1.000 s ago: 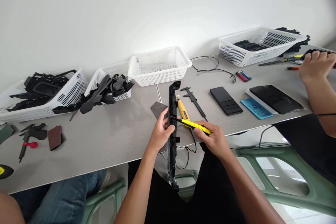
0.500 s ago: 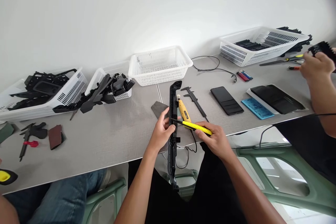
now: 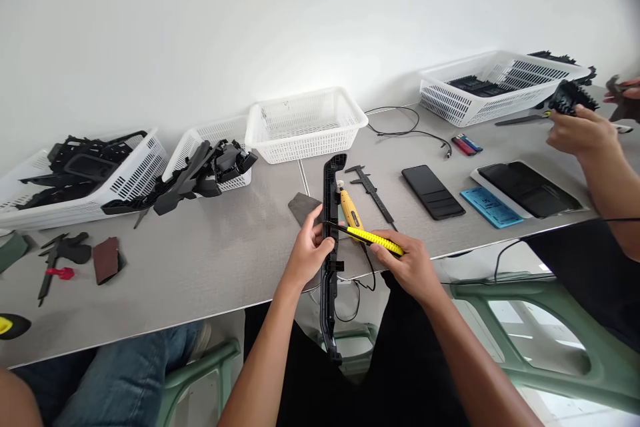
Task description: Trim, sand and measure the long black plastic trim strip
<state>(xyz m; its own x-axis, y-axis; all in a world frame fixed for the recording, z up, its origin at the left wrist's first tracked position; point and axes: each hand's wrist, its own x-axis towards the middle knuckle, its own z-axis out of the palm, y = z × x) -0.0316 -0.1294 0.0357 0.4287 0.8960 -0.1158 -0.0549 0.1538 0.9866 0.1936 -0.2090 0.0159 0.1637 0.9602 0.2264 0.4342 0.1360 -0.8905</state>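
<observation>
Knife (image 3: 370, 238) at a black strip (image 3: 330, 267)
Left hand (image 3: 311, 250) grips the strip; right hand (image 3: 409, 264) holds the yellow knife.

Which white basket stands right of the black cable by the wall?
The far-right basket, with black parts inside; the other three baskets stand left of that cable.

Black trousers (image 3: 405, 367) — bare forearms (image 3: 267, 340) — left hand (image 3: 309, 252), right hand (image 3: 409, 265) both bare.

One head-worn camera looks forward and down over the person's lap (image 3: 405, 353), the hands (image 3: 309, 253) close and central, the table (image 3: 215, 260) spanning the view, the wall (image 3: 300, 20) farthest.
</observation>
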